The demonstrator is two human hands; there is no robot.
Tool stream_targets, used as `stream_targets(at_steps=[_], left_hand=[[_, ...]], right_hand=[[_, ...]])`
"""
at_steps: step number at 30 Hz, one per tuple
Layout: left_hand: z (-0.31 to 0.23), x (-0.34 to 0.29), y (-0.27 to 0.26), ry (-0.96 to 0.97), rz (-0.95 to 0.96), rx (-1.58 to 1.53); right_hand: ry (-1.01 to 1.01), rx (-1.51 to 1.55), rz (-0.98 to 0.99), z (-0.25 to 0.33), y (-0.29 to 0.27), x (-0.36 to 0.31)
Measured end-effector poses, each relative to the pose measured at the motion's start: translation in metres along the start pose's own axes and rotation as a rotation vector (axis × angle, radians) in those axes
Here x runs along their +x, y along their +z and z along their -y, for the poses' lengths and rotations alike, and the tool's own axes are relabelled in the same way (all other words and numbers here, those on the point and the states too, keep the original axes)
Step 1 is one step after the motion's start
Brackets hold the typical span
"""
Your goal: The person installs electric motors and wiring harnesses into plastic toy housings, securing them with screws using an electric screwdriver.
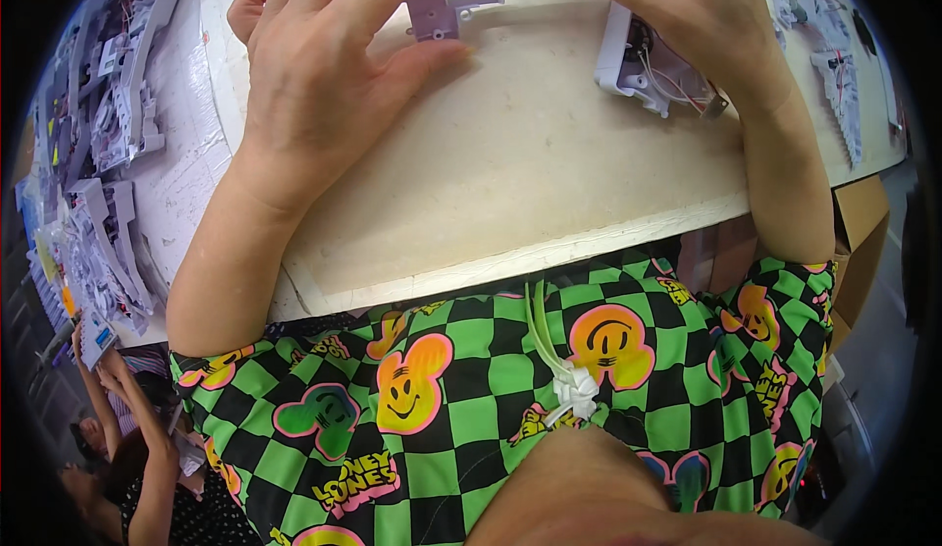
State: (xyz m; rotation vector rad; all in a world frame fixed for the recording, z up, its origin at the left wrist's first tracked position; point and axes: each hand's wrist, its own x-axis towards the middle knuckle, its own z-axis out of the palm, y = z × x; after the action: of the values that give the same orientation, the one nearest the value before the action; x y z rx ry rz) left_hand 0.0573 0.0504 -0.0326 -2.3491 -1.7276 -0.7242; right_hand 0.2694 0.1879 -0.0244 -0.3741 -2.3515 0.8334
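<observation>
My left hand [329, 46] pinches a small pale plastic bracket [432, 14] between thumb and fingers, just above the table. The bracket has a slotted arm pointing right and small screw eyes along its lower edge. My right hand [706, 26] is closed over a white plastic housing [612, 60], one digit stretching left toward the bracket. Inside the housing are a dark round part and thin red and white wires [667, 83]. The picture's top edge cuts off part of both hands, and my right palm hides much of the housing.
White plastic parts [123, 85] are heaped along the table's left side. More parts with wires [834, 75] lie at the right. The pale table [471, 183] ends in front of my body. A cardboard box [862, 227] stands at lower right. Another person's arms [147, 438] show at lower left.
</observation>
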Motion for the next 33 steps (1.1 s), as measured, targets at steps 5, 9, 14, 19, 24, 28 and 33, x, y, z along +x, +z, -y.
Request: stream_targets(at_steps=[5, 9, 14, 19, 24, 28, 33], left_hand=[[0.001, -0.001, 0.003, -0.066, 0.073, 0.016], [0.004, -0.001, 0.010, -0.079, 0.106, -0.044], [0.006, 0.000, 0.010, -0.061, 0.090, -0.091], [0.001, 0.002, 0.012, -0.141, 0.137, -0.136], [0.002, 0.003, 0.010, -0.115, 0.134, -0.121], [0.003, 0.000, 0.012, -0.084, 0.076, -0.134], [-0.006, -0.001, 0.011, -0.090, 0.075, -0.077]], right_hand=[[-0.045, -0.004, 0.041, 0.002, 0.003, 0.003], [-0.043, -0.058, 0.066, 0.001, 0.008, 0.002], [-0.110, -0.189, 0.110, 0.007, 0.012, 0.006], [-0.028, -0.261, 0.201, 0.026, 0.010, 0.010], [-0.021, -0.266, 0.222, 0.030, 0.010, 0.009], [0.027, -0.230, 0.233, 0.025, 0.016, 0.009], [0.071, -0.238, 0.296, 0.018, 0.012, 0.008]])
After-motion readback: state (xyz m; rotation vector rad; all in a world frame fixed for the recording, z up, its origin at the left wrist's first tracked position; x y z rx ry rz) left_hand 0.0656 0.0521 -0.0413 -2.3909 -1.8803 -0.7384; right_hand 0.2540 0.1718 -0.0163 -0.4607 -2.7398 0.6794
